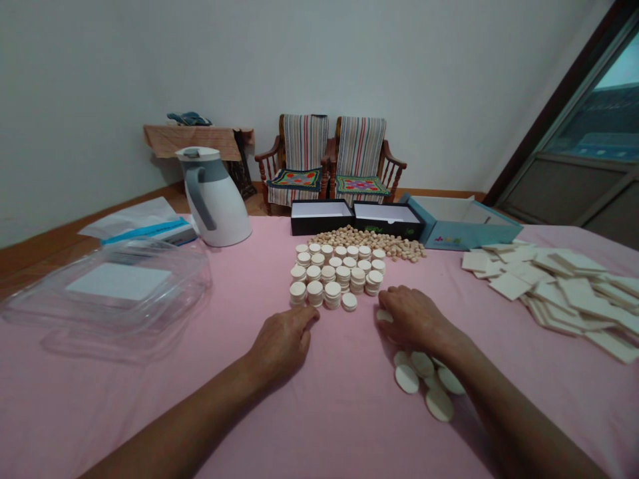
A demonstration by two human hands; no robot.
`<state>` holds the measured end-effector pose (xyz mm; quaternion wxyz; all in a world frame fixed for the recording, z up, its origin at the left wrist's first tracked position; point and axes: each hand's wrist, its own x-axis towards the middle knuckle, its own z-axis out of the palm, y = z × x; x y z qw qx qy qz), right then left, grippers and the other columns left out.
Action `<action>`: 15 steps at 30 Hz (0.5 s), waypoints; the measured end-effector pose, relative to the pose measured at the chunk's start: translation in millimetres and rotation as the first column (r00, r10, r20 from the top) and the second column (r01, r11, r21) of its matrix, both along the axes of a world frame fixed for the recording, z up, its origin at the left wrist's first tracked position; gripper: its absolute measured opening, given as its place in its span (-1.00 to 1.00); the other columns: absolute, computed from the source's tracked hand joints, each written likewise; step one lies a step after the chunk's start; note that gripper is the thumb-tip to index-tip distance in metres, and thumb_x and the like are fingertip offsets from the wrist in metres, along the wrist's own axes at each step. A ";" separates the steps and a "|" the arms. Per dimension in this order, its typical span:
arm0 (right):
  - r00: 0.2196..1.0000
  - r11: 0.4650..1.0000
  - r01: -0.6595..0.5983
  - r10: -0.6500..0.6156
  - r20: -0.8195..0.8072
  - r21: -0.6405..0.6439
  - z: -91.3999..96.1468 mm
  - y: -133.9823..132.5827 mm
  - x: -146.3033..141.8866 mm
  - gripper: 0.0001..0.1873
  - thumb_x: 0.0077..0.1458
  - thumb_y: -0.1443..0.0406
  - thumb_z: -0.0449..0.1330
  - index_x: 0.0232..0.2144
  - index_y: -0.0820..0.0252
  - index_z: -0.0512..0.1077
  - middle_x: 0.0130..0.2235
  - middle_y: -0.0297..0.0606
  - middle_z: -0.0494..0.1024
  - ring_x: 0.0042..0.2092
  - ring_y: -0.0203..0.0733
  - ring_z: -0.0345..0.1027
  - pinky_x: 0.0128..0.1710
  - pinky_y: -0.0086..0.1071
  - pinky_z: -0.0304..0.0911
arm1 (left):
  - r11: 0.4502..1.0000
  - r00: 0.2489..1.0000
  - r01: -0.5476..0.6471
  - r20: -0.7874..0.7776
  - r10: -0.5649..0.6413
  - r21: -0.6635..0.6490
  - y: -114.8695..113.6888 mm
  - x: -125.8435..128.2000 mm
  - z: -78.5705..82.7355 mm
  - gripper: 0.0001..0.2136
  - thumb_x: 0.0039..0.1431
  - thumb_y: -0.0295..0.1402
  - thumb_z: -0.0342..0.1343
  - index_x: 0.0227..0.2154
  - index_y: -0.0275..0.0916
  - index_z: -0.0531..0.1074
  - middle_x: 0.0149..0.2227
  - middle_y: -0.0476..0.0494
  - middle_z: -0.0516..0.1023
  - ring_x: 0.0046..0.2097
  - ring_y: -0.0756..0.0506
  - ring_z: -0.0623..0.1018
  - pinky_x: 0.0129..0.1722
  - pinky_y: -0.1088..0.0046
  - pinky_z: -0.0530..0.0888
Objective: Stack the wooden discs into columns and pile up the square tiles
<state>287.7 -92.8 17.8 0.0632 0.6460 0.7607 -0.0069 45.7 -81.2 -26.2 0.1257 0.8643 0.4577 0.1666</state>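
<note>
Pale round wooden discs stand in several short stacks (332, 293) in rows on the pink cloth. A lower stack (349, 303) ends the front row on the right. My left hand (282, 340) rests just in front of the front row, fingers curled in and fingertips close to the stacks; nothing shows in it. To the right of the rows, my right hand (412, 315) is closed over a wooden disc (384, 315), partly hidden by the fingers; whether more discs are under it I cannot tell. Loose discs (407, 379) lie scattered below my right wrist, partly covered by the forearm.
Small wooden pieces (369, 238) lie heaped behind the stacks, before two black boxes (322, 218) and a blue box (466, 226). Square wooden tiles (564, 286) pile up at right. At left are a clear plastic container (120, 283), a white jug (219, 203) and a tissue pack (150, 229).
</note>
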 end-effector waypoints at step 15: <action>0.845 0.908 -0.223 0.361 -0.394 0.354 -25.3 15.3 -21.6 -0.65 -0.07 0.47 0.07 -0.16 0.21 0.30 -0.20 -0.15 0.39 -0.15 -0.11 0.19 -0.16 -0.29 0.13 | 1.000 1.000 -0.001 0.016 0.001 -0.009 -0.2 0.5 1.0 -0.78 0.05 -0.59 -0.10 -0.31 -0.20 0.36 -0.33 -0.08 0.50 -0.29 -0.07 0.50 -0.30 0.46 0.34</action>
